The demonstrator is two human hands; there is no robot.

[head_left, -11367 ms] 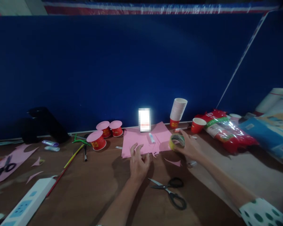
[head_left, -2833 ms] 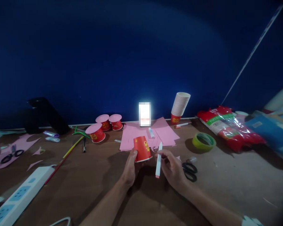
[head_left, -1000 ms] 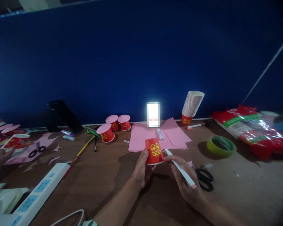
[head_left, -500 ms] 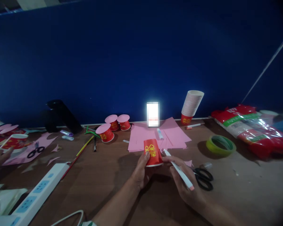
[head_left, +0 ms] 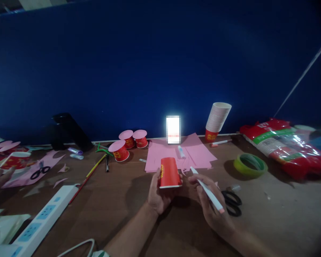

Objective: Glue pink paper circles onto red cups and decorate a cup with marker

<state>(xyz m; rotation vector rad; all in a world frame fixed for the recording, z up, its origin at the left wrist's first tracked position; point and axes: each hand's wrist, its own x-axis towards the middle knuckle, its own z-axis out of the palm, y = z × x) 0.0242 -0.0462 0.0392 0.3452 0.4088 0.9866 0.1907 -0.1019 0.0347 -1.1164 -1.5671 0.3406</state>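
Observation:
My left hand (head_left: pixel 157 196) is wrapped round an upside-down red paper cup (head_left: pixel 169 173), its rim facing down and a mostly plain red side showing. A white marker (head_left: pixel 210 194) with a pinkish end rests in my right hand (head_left: pixel 210 203), its tip pointing up and left, a little apart from the cup. Behind the cup lie pink paper sheets (head_left: pixel 155 155) with a small glue stick (head_left: pixel 181 152) on them. Black-handled scissors (head_left: pixel 232 203) are partly hidden beside my right hand.
Red cups with pink discs (head_left: pixel 119 151) stand at centre left. A stack of cups (head_left: pixel 218 117), green tape (head_left: pixel 250 166) and a red plastic bag (head_left: pixel 280 146) are at the right. A power strip (head_left: pixel 40 221) lies front left. Another person's hand (head_left: pixel 0 178) is at the left edge.
The cup has turned in my left hand, so its gold print has moved to the left side. My right hand, with the marker, has drawn slightly away to the right.

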